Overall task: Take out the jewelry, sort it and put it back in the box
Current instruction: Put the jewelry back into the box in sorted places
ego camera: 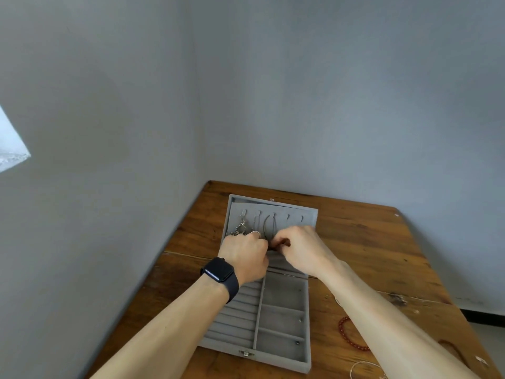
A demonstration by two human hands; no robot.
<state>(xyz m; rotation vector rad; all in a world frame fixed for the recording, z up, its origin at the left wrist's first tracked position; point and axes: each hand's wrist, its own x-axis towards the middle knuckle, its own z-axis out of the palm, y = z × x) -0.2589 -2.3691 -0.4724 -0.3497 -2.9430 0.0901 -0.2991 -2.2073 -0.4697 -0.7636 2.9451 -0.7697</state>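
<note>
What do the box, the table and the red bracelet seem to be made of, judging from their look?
Box: grey velvet-like fabric, matte and soft-looking, with a small metal clasp; the core beneath is hidden.
Table: brown wood, showing grain, knots and a plank seam; the finish looks worn.
Bracelet: round red beads, slightly glossy; glass, stone or plastic, I cannot tell which.

Wooden table (369, 242) in corner of 2 plain grey walls (328, 91), bright patch (11, 143) left.
</note>
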